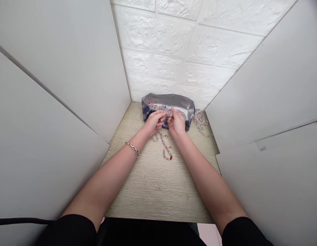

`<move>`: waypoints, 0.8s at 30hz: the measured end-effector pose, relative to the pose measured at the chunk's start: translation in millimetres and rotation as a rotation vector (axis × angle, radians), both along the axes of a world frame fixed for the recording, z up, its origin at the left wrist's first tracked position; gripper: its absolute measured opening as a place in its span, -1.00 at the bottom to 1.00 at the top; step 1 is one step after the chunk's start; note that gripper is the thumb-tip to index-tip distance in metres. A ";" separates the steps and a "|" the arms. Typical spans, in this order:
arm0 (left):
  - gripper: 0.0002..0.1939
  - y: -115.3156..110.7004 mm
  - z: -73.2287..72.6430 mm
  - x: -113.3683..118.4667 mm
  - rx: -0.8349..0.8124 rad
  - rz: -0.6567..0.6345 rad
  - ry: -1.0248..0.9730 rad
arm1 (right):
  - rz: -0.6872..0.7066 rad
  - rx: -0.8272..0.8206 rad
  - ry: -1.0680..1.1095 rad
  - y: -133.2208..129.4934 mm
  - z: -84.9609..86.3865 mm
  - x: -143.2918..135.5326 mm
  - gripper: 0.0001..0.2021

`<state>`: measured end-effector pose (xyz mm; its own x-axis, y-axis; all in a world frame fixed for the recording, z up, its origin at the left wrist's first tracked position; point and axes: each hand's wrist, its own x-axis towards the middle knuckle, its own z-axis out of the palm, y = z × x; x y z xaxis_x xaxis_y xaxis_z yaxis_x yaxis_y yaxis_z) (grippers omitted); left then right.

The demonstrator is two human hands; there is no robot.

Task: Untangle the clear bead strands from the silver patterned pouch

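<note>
My left hand (155,123) and my right hand (176,124) meet over the front edge of an open dark blue bag (145,114) with a silver lining. Both are closed in a pinch, their fingertips almost touching. A tiny red bead shows at the left fingertips. What my right fingertips hold is too small to make out. Loose pink, clear and red beads lie in the bag, partly hidden by my hands. Below them a strand of pink, green and red beads (167,147) lies curved on the wooden tabletop (148,181).
A heap of pale bead strands (200,121) lies right of the bag. The bag stands against a white brick-patterned wall (171,37). White panels (58,78) close in the tabletop on both sides. A black cable (22,221) runs at the lower left.
</note>
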<state>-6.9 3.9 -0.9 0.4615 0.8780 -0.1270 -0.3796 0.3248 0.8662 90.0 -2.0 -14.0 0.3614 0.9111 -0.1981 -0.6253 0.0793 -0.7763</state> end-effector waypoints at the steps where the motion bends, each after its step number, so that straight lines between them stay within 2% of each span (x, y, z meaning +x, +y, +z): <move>1: -0.88 -0.2 0.8 -0.3 -0.014 -0.004 0.006 | 0.006 0.001 -0.008 0.4 -0.1 1.0 -0.88; 8: -0.89 -0.6 2.6 0.6 -0.026 -0.012 0.048 | 0.095 -0.008 0.065 0.2 2.9 7.8 -0.82; 13: -0.88 -2.0 1.0 2.8 0.019 -0.024 0.087 | 0.131 0.034 0.013 -2.2 2.4 6.7 -0.92; 24: -0.88 -5.3 2.2 5.5 0.077 0.001 0.155 | 0.224 0.054 0.022 0.1 -4.1 10.1 -0.86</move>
<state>-1.4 -1.4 1.3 0.4406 0.8884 -0.1289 -0.2401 0.2549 0.9367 100.1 -1.9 -18.1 0.1447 0.9777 -0.1520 -0.6484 -0.0223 -0.7610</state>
